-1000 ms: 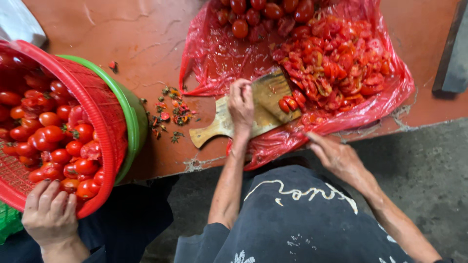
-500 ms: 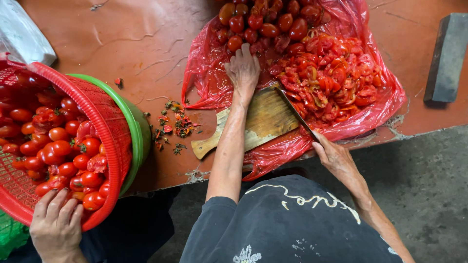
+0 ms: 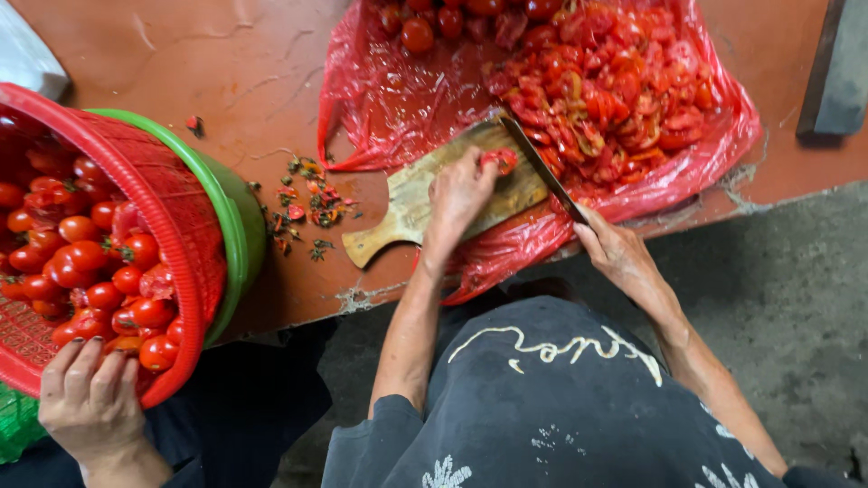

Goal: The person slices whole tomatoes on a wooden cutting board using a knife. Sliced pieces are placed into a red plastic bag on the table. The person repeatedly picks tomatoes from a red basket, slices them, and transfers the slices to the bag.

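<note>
My left hand [image 3: 459,194] rests on a wooden cutting board [image 3: 407,203] and pinches a small red tomato [image 3: 499,161] against it. My right hand [image 3: 619,253] grips the handle of a knife [image 3: 541,165], whose blade lies just right of that tomato. The board sits on a red plastic bag [image 3: 380,99] spread over the brown table. On the bag, a heap of chopped tomatoes [image 3: 615,90] lies to the right, and whole tomatoes [image 3: 420,32] lie at the far edge.
A red mesh basket [image 3: 185,217] full of tomatoes sits in a green basin [image 3: 237,212] at left, with another person's hand [image 3: 90,402] on its near rim. Tomato stems [image 3: 307,203] litter the table beside the board. A grey block [image 3: 841,63] lies at top right.
My left hand reached out to the whole tomatoes on the bag, then came back to the board holding one. The knife shifted to sit beside it. The basket tilted a little.
</note>
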Tool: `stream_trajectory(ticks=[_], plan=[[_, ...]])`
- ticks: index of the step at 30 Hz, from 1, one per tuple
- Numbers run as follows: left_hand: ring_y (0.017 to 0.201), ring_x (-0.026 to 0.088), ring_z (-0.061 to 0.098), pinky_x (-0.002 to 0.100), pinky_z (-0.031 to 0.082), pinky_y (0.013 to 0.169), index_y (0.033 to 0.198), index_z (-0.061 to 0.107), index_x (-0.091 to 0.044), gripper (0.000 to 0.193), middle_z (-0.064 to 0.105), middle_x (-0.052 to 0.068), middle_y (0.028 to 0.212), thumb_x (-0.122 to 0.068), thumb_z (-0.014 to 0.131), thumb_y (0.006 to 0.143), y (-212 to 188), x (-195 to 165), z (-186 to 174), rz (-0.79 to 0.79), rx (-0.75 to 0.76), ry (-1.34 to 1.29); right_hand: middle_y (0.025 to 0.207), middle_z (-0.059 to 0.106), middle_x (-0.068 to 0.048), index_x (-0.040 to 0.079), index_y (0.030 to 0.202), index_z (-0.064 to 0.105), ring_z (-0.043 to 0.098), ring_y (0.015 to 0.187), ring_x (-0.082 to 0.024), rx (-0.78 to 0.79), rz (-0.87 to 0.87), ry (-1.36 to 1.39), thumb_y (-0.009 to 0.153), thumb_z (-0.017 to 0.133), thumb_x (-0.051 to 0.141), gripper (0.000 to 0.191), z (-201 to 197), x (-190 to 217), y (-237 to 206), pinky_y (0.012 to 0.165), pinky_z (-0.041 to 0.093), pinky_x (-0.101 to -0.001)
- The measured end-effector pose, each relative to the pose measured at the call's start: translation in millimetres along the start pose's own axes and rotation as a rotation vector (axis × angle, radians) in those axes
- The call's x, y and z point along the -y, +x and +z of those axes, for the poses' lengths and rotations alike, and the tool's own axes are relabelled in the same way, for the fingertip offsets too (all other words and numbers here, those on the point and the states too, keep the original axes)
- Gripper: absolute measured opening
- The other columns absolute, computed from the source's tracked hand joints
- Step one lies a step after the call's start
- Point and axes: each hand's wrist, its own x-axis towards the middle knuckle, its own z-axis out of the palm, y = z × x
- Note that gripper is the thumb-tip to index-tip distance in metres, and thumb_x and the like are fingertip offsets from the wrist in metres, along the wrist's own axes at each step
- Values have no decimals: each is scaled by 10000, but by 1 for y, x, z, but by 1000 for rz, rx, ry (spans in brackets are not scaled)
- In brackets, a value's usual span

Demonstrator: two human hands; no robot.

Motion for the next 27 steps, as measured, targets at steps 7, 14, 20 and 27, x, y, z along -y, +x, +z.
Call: stream_trajectory(ticks=[7, 14, 20, 27], plan=[[789, 293, 665, 436, 477, 702, 1013, 637, -75, 219, 670, 111, 887, -271, 683, 925, -36, -5, 6, 210, -159, 169, 1098, 718, -225, 137, 1455, 537, 711, 1016, -407, -24, -71, -6, 1061, 551, 239, 407, -2, 8, -16, 813, 560, -460], [1014, 253, 622, 382, 490, 845, 1196, 585, -110, 277, 615, 120, 1201, -128, 685, 938, -43, 5, 15, 425, -279, 164, 1161, 720, -196, 146, 1477, 509, 707, 1038, -394, 11, -63, -13, 1054, 542, 222, 431, -8, 21, -20, 841, 566, -461], [1022, 242, 619, 449, 444, 953, 1269, 582, -39, 332, 647, 122, 1155, -121, 674, 961, -41, 3, 39, 340, -239, 156, 1170, 717, -201, 162, 1458, 524, 691, 1033, -418, 15, -69, -70, 1016, 586, 213, 449, -23, 39, -33, 817, 568, -480], [1100, 330, 613, 445, 438, 1000, 1203, 585, -20, 362, 639, 154, 1179, -111, 691, 869, -57, -13, 53, 416, -297, 72, 1110, 724, -202, 144, 1446, 528, 701, 892, -430, 29, -119, -204, 1003, 605, 195, 453, -22, 38, -22, 688, 562, -507]])
